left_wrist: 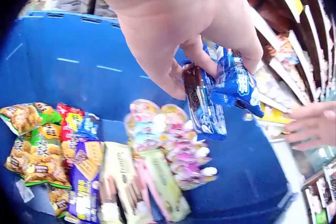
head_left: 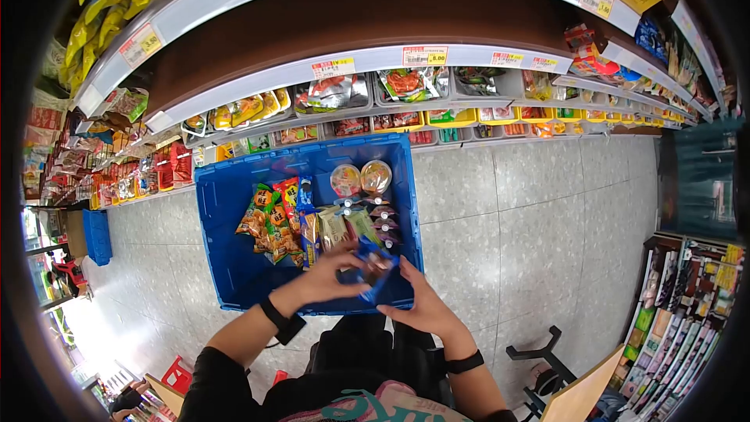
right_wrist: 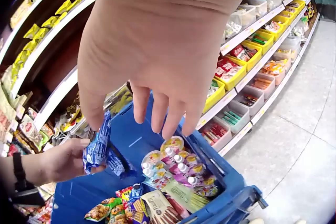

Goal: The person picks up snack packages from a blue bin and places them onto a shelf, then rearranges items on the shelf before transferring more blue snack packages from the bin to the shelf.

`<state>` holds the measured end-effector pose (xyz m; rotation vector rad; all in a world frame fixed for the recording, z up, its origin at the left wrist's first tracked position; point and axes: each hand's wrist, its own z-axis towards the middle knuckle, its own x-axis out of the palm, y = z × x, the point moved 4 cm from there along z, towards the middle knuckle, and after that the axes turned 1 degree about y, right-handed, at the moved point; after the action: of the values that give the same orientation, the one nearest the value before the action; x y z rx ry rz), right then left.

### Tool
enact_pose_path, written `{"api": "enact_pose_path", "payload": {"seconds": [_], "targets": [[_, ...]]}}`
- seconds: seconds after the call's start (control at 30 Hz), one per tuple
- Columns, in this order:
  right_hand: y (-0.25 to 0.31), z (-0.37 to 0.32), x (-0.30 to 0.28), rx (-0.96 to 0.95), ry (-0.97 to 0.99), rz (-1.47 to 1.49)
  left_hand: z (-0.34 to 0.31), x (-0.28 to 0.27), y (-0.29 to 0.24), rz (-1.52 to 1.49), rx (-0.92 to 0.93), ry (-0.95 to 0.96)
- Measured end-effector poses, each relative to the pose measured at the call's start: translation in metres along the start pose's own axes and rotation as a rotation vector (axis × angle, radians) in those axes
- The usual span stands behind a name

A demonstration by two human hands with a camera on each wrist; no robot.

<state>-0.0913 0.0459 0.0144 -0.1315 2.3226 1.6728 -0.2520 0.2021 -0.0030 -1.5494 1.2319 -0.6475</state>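
Observation:
My left hand (head_left: 328, 273) grips blue cookie packets (left_wrist: 239, 85) over the near right part of a blue crate (head_left: 212, 223). One packet (left_wrist: 202, 100) shows a dark cookie picture and hangs beside the other in the left wrist view. My right hand (head_left: 426, 309) is beside them, fingers extended, its thumb overlapping the blue wrapper in the right wrist view. Inside the crate lie orange-and-green snack bags (left_wrist: 44, 153), a purple biscuit pack (left_wrist: 85, 182), cream and green stick-biscuit packs (left_wrist: 126, 176), capped pouches (left_wrist: 184, 166) and two round cups (head_left: 345, 180).
Stocked shelves (head_left: 351, 59) with price tags curve along the crate's far side. Grey tiled floor (head_left: 539, 211) extends to the right. A smaller blue crate (head_left: 97, 237) stands at far left, and a black metal frame (head_left: 547, 359) with a wooden board (head_left: 582, 391) is at lower right.

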Motion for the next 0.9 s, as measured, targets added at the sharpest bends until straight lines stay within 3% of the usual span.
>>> {"api": "enact_pose_path", "payload": {"seconds": [0.1, 0.13, 0.2, 0.27, 0.37, 0.43, 0.47, 0.5, 0.53, 0.57, 0.7, 0.73, 0.8, 0.9], "targets": [[-0.008, 0.002, 0.014, 0.166, 0.214, 0.398, 0.005, 0.033, -0.020, -0.186, 0.052, 0.185], [-0.014, 0.001, 0.018, 0.164, 0.217, 0.393, 0.007, 0.038, -0.024, -0.237, 0.042, 0.241], [-0.022, -0.004, 0.027, 0.274, 0.183, 0.673, 0.013, 0.037, -0.021, -0.195, 0.117, 0.305], [-0.023, -0.009, 0.019, 0.266, 0.152, 0.538, 0.018, 0.029, -0.023, -0.154, 0.185, 0.371], [-0.023, -0.012, 0.010, 0.296, 0.151, 0.372, 0.024, 0.013, -0.013, -0.377, 0.029, 0.523], [-0.022, -0.012, 0.008, 0.333, 0.180, 0.336, 0.037, -0.008, 0.018, -0.515, -0.171, 0.331], [-0.018, -0.011, 0.006, 0.327, 0.193, 0.251, 0.046, -0.024, 0.036, -0.435, -0.299, 0.187], [-0.014, -0.011, 0.005, 0.322, 0.206, 0.166, 0.054, -0.037, 0.078, -0.384, -0.264, 0.008], [-0.009, -0.009, 0.004, 0.331, 0.208, 0.164, 0.062, -0.052, 0.124, -0.230, -0.163, -0.240], [-0.003, -0.007, 0.003, 0.338, 0.202, 0.189, 0.068, -0.066, 0.154, 0.058, -0.371, -0.342], [0.002, -0.008, 0.007, 0.412, 0.205, 0.237, 0.070, -0.104, 0.255, 0.473, -0.618, -0.497], [-0.005, -0.011, 0.009, 0.429, 0.204, 0.238, 0.071, -0.107, 0.269, 0.584, -0.770, -0.438], [-0.017, -0.018, 0.014, 0.426, 0.193, 0.193, 0.076, -0.108, 0.269, 0.714, -0.933, -0.496], [-0.012, -0.018, 0.013, 0.443, 0.169, 0.224, 0.089, -0.107, 0.258, 0.829, -1.033, -0.514]]}}
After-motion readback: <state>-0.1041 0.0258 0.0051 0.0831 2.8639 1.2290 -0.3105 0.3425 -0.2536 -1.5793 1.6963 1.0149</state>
